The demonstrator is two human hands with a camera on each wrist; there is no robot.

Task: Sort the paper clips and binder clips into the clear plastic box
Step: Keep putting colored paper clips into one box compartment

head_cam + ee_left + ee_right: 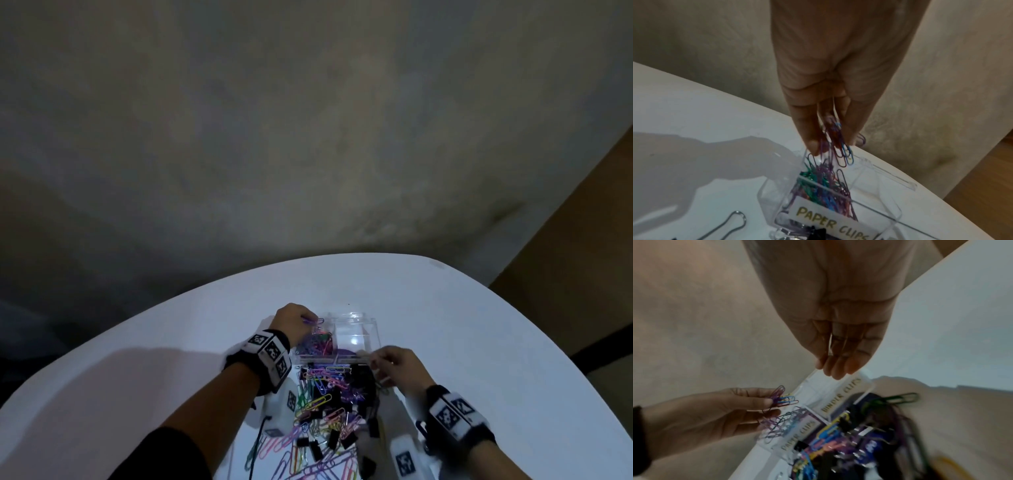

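Pinched between our left hand (830,91) thumb and fingers is a small bunch of thin coloured wire paper clips (840,149), purple and blue, dangling over the left compartment of the clear plastic 2-compartment box (371,329). Our right hand (840,340) has its fingers nearly straight and together, tips touching the near rim of the right compartment; we see nothing held in it.

Nearest us on the white tabletop (137,342) lies the unsorted heap of coloured paper clips (322,401) mixed with black metal binder clips with silver wire handles (337,440), just in front of the box. Beyond it, the box carries 2 strips of lettering: "PAPER CLIPS" (830,222) on the left compartment, already well filled with tangled clips, and "BINDER CLIPS" (842,395) on the right one, which looks close to empty. Past the box the table runs bare to a mottled wall.

We judge the paper clips light, springy and prone to hooking into each other, so a loose bunch may drag strays along; a fingertip pinch over the compartment should do. The binder clips are likely heavier and stiff, best taken by the black body or both folded handles. The box looks light and slick, so steadying its rim seems sensible.
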